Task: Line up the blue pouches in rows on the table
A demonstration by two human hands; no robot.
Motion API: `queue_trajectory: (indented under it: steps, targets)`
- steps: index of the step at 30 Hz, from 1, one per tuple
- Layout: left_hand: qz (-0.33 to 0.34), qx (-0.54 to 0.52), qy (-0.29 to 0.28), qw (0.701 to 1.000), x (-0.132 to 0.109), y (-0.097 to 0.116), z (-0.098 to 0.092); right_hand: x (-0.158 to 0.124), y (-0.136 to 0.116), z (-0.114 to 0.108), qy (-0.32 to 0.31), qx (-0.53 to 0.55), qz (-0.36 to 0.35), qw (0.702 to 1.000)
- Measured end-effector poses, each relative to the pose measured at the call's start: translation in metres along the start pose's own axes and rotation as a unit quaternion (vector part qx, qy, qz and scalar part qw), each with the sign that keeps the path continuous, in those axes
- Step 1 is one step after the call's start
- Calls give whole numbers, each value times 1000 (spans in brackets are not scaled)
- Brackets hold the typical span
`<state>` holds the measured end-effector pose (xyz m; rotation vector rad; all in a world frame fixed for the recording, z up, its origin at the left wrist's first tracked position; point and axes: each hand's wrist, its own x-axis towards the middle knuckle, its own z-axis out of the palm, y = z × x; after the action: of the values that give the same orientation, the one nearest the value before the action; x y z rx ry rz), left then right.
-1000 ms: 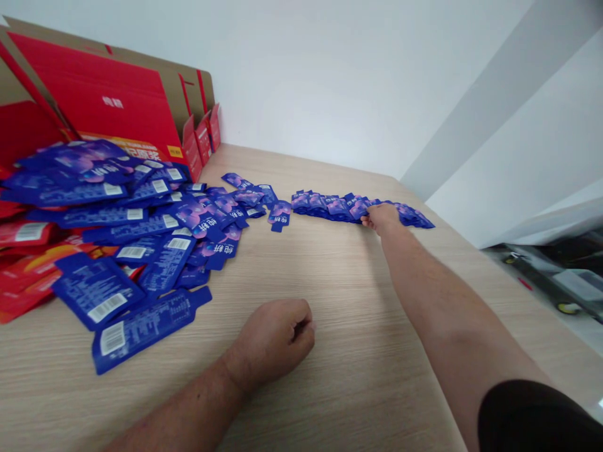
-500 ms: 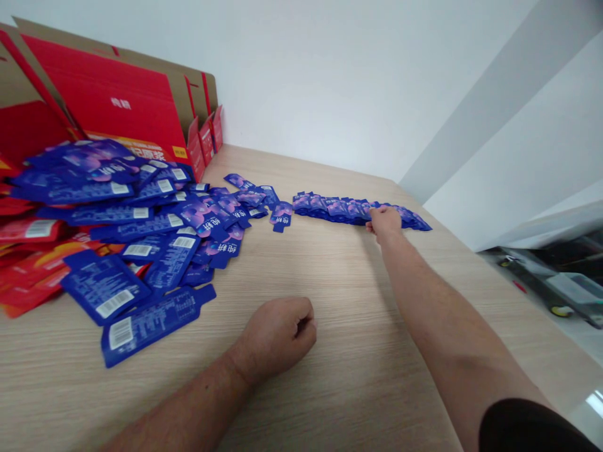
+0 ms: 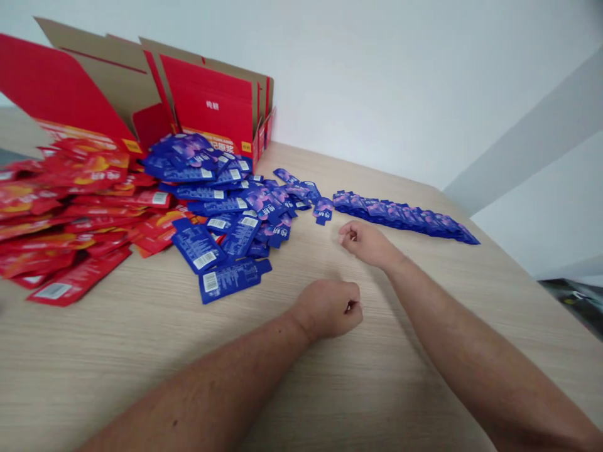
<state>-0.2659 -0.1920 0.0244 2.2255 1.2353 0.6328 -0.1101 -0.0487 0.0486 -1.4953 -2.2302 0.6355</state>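
At the far left of the frame, a heap of red sachets point(image 3: 80, 201) is spread across a pale wood-grain desk point(image 3: 141, 370), with white barcode labels visible on a few of them. Above the heap, at the upper left, opened cardboard cartons point(image 3: 207, 107) printed in red are stood on edge, their flaps fanned out. Just right of the red sachets, and overlapping them, a large heap of blue sachets point(image 3: 221, 207) lies near the centre-left, many turned to show their barcodes and small printed text. Each sachet is shaped like a flat bottle with a short neck. A single blue sachet point(image 3: 323, 210) is lying at the heap's right edge.

At the lower centre, the left hand point(image 3: 327, 309) is rested on the desk, reached in from the lower left. Its grip is clenched into a fist, with nothing seen inside it. Up and to the right, the right hand point(image 3: 367, 243) is held just beside the fist, reached in from the lower right. Its grip is loosely curled, with no sachet seen in it. It is nearest the single blue sachet and a neat overlapping row of blue sachets point(image 3: 400, 216), but is touching neither. That row is laid out toward the right, ending near the far edge of the desk, below a white wall point(image 3: 400, 81).
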Motion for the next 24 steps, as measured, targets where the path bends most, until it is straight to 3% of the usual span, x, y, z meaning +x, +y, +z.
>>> queue_trajectory:
  steps: [5,13,19,24]
  targets:
    - [-1,-21,40,999,-1,0,-3,21,-10,27,2,-86,-66,994]
    - [9,-40,64,997,1,-3,-2,49,-8,53,76,-192,-104,973]
    - [6,-44,69,997,2,-5,3,52,-18,62,14,-291,-103,951]
    - [15,-46,72,996,3,-5,3,44,-27,55,-35,-308,-140,940]
